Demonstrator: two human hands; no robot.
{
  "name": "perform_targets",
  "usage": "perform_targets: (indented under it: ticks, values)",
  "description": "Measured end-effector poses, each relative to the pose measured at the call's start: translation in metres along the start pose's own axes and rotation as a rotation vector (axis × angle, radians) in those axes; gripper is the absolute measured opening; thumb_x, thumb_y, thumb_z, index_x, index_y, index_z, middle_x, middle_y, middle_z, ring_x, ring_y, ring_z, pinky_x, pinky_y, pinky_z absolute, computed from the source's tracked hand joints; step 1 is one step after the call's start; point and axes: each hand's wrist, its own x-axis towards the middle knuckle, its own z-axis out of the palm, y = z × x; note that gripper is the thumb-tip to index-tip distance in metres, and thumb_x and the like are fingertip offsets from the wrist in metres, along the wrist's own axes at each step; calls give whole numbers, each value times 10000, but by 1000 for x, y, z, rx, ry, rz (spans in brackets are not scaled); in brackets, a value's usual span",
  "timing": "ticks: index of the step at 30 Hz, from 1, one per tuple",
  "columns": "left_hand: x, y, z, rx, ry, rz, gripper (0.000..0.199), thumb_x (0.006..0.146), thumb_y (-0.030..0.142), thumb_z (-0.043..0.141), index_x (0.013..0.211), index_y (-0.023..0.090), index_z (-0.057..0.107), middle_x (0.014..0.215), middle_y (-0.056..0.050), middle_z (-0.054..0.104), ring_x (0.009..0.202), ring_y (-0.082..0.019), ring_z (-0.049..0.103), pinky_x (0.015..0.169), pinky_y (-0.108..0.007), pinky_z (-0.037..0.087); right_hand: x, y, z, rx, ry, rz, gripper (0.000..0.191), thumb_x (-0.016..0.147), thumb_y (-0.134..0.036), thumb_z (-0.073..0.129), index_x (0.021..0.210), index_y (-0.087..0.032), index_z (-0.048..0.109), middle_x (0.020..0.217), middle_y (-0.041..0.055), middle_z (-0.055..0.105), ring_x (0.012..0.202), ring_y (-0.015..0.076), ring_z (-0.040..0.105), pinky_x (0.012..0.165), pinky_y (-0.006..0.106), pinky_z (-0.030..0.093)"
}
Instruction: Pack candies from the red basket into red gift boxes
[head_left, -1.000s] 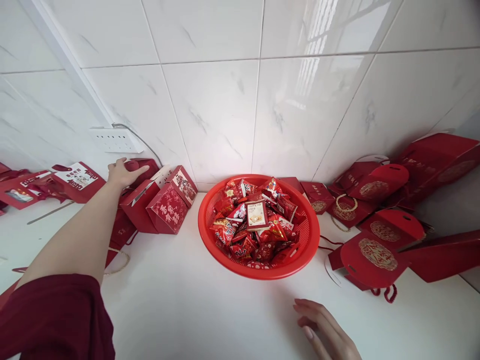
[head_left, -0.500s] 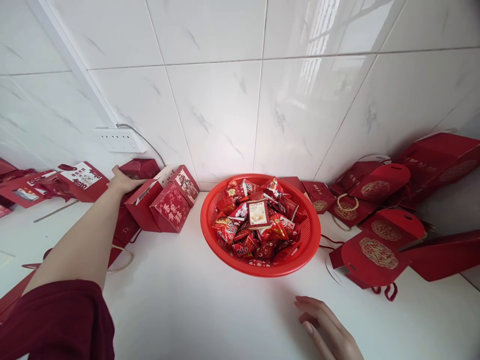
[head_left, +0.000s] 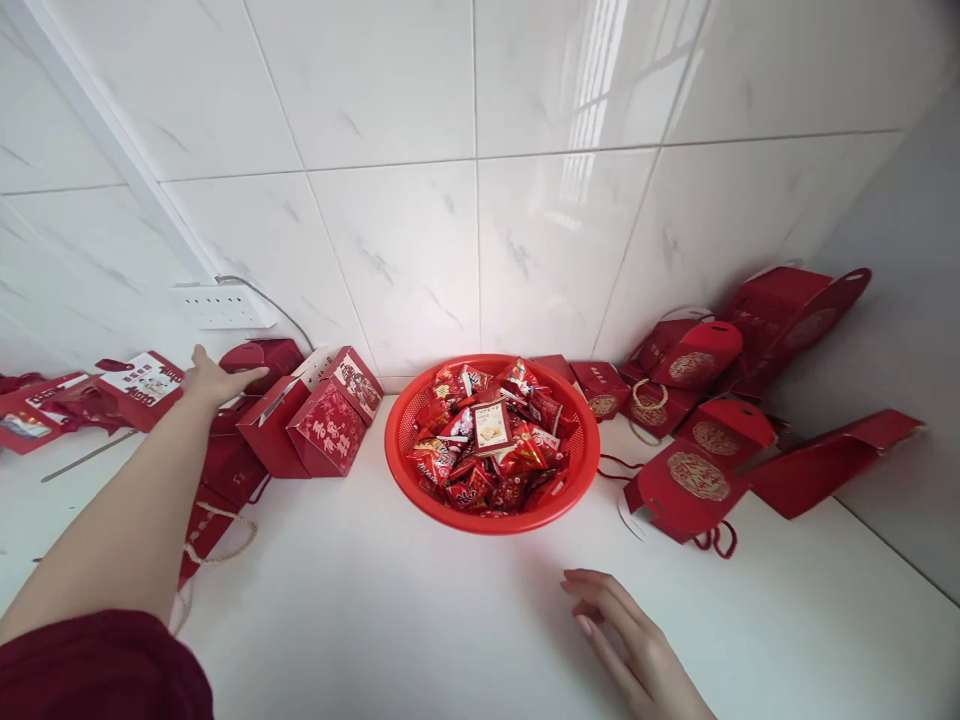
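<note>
My left hand (head_left: 217,382) reaches out at the left, thumb and fingers apart, over the red boxes near the wall. Just right of it stands a red gift box with white lettering (head_left: 330,430), and a dark red box (head_left: 274,358) sits behind its thumb. My right hand (head_left: 619,635) hovers over the white table (head_left: 420,620) at the lower right, fingers loosely curved and apart, holding nothing. Between the hands, farther back, a red plastic basket (head_left: 491,524) is filled with red candy packets; a cream-and-red packet (head_left: 493,428) lies on top.
Several red boxes with gold emblems (head_left: 697,475) are heaped at the right, some with rope handles. More red boxes (head_left: 150,385) lie at the far left. A white socket strip (head_left: 225,306) with a cable is on the tiled wall (head_left: 405,250).
The view has shifted, showing more of the right side. My left hand has spread its fingers above the boxes. My right hand is still near the table, slightly more in view.
</note>
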Motion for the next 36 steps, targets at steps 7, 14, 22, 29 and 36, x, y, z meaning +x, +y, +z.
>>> perform_targets:
  ticks: [7,14,22,29,36]
  values:
    - [-43,61,-53,-221,255,150,864,753,487,759,1372,-6,411,1483,-165,382,1383,-354,334,1121,-596,290,2,-21,-8,-78,-8,-101,315,1015,-217,375,1297,-283,496,1348,97,517,1027,161,643,917,327,541]
    - [-244,168,-43,-413,85,706,602,835,233,701,1392,213,474,1465,-122,463,1321,-309,482,1135,-498,374,14,-28,-56,-460,60,-331,358,980,-230,461,1335,-227,504,1380,142,537,1226,252,546,1002,452,489]
    - [-364,225,-17,-554,-637,1176,561,969,289,496,1510,319,349,1558,-35,391,1425,-247,390,1185,-464,326,57,-19,-177,-683,516,-72,366,934,-323,523,1284,-231,584,1489,151,432,1334,343,434,1033,565,417]
    - [-367,237,1,-474,-856,947,618,990,506,414,1553,359,206,1628,-5,204,1506,-273,194,1217,-532,193,46,23,-249,-656,901,460,453,903,-403,493,1313,-224,563,1468,186,420,1349,394,371,1020,590,363]
    - [-366,234,2,-506,-868,940,608,993,503,412,1551,355,222,1626,-4,221,1503,-265,210,1224,-511,184,41,93,-263,-554,1006,695,557,750,-216,496,1287,-72,514,1211,245,552,1107,365,534,908,499,425]
